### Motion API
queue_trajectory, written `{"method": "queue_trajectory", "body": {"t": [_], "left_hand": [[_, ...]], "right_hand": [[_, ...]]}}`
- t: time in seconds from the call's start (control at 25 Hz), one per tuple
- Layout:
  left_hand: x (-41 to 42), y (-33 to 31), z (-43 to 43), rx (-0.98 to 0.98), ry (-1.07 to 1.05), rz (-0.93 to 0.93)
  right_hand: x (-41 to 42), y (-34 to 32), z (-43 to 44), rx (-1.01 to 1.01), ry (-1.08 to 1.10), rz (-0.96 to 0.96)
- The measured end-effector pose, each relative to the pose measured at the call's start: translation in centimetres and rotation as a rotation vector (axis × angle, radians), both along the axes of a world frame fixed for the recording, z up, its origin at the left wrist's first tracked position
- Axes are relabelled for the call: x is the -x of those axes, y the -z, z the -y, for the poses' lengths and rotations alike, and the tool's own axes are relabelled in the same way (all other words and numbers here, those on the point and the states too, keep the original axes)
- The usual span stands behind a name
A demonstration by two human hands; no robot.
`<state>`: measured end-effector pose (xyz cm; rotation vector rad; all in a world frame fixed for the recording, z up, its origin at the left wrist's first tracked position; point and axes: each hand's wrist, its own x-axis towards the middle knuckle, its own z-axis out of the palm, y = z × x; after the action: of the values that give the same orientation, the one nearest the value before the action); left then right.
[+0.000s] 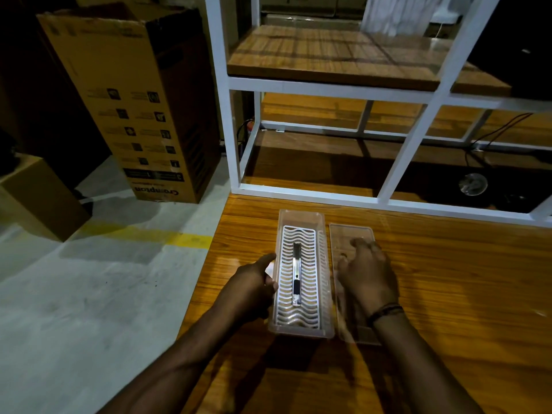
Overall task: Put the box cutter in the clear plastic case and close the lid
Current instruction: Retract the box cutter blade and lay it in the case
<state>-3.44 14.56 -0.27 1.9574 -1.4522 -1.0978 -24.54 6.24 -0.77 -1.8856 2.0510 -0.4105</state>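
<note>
One box cutter point(296, 276) between both hands

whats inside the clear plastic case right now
The box cutter lies lengthwise on a white wavy grid insert in the open clear plastic case. Whatever is beneath the insert cannot be made out.

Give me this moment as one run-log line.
box cutter: in clear case | lid: off, on table right of case | left hand: steadying case | right hand: on lid
</note>
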Motion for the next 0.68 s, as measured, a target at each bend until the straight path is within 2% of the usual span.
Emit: {"method": "queue_trajectory", "body": {"t": [0.12,0.24,0.36,0.52,0.68], "left_hand": [[0.2,-0.2,0.0,-0.013,0.005,0.009],[0.1,-0.1,0.2,-0.028,-0.004,0.018],[0.1,0.0,0.3,-0.034,-0.016,0.023],[0.2,0.0,0.2,-0.026,-0.004,0.081],[0.2,0.0,0.2,-0.022,-0.011,0.08]], "right_hand": [[3.2,2.0,-0.1,-0.277,0.175,-0.202],[4.2,2.9,-0.4,-0.337,0.167,-0.236],[4.0,2.7,0.0,-0.361,0.188,-0.117],[3.7,-0.8,0.3,-0.352,0.124,0.301],[1.5,-4.9,-0.7,-0.264,0.001,0.502]]}}
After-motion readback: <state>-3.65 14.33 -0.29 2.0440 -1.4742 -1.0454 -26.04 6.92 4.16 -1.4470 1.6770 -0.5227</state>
